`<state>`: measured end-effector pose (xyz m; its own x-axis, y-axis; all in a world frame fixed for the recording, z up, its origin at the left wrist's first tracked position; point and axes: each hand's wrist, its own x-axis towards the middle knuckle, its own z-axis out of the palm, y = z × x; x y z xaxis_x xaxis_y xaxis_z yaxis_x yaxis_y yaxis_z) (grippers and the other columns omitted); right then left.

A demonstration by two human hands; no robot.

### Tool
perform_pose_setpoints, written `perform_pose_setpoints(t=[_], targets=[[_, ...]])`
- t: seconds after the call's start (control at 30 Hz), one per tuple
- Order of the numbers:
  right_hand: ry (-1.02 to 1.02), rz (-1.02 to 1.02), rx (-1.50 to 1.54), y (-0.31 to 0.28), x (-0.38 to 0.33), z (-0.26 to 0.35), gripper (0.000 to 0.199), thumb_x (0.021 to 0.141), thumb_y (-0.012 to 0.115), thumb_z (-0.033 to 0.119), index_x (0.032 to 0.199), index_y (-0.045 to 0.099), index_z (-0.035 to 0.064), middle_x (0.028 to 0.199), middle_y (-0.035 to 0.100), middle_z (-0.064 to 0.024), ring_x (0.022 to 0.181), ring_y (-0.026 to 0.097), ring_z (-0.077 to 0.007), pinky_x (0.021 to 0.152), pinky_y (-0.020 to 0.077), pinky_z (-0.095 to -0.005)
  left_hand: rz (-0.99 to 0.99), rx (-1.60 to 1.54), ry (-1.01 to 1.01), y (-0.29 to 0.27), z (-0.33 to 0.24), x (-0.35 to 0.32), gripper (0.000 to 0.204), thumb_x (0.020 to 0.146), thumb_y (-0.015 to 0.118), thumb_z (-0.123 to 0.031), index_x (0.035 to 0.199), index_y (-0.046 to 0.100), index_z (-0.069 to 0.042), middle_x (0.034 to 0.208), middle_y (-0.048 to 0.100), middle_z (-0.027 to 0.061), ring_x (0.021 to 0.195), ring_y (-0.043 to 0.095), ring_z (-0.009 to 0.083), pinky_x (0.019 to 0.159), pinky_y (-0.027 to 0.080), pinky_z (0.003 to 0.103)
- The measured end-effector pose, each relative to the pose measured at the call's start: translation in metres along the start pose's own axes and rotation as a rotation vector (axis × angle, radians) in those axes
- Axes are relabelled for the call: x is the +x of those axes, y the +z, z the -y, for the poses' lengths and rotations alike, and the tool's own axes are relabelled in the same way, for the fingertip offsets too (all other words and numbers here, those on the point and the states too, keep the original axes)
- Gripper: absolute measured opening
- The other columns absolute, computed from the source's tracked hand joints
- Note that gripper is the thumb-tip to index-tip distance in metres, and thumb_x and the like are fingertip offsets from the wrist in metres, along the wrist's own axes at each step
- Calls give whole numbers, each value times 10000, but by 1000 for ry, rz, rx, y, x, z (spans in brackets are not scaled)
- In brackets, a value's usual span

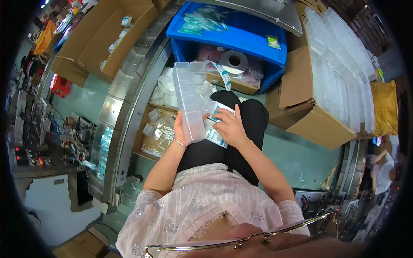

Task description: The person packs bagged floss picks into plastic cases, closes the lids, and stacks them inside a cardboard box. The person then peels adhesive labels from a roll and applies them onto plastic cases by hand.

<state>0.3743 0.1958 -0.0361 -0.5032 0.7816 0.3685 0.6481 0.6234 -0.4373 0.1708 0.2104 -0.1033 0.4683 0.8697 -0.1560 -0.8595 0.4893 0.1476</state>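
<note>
My left hand (179, 127) is wrapped round the lower end of a long, clear plastic compartment box (188, 101), tilted over my lap. A second clear plastic piece (199, 74) stands close behind it; whether it is the box's lid, I cannot tell. White-and-blue printed labels (216, 136) rest on my dark-trousered thighs, beside the box. Bent over them, my right hand (230, 129) has its fingertips on the labels and its thumb hidden. A printed strip (224, 78) hangs near a white roll (234, 61) beyond my knees.
Ahead stands a blue bin (176, 33) with small green-white packets on top. A carton (301, 77) of stacked clear boxes is at right. Left of me are an open carton of clear pieces (161, 129) and a metal conveyor edge (131, 120). A person (383, 170) is at far right.
</note>
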Motion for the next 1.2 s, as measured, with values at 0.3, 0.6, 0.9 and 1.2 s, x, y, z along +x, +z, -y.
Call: perform_pose_setpoints(t=[0.3,0.6,0.9,1.2], targets=[[431,-473,476,-47,-98,51,77,704,627,3,773,633,37,993,586,-75,1008,529,-259,934,347,-433,-173,307,-13,17,-14,-5,653,838,407,-519,1275,378,-35,1233,441,232,1063,499,313,878,415,427],[499,-660,739,-47,-40,59,184,820,469,-55,984,436,22,899,511,-68,693,467,-65,629,390,-178,-256,904,199,113,20,5,455,854,535,-292,1185,386,-18,1062,496,76,971,465,141,831,386,275],[336,-608,294,-22,-7,54,307,688,663,44,915,459,15,904,471,-140,813,493,-258,729,399,-310,-322,907,171,101,44,17,500,880,411,-474,1094,421,-23,997,481,73,879,446,121,725,370,233],[315,-582,223,-13,-7,48,385,672,708,107,952,457,27,906,479,-149,848,470,-304,742,374,-364,-348,965,163,97,42,20,585,879,441,-452,1215,351,19,1126,445,115,1054,403,171,903,317,285]])
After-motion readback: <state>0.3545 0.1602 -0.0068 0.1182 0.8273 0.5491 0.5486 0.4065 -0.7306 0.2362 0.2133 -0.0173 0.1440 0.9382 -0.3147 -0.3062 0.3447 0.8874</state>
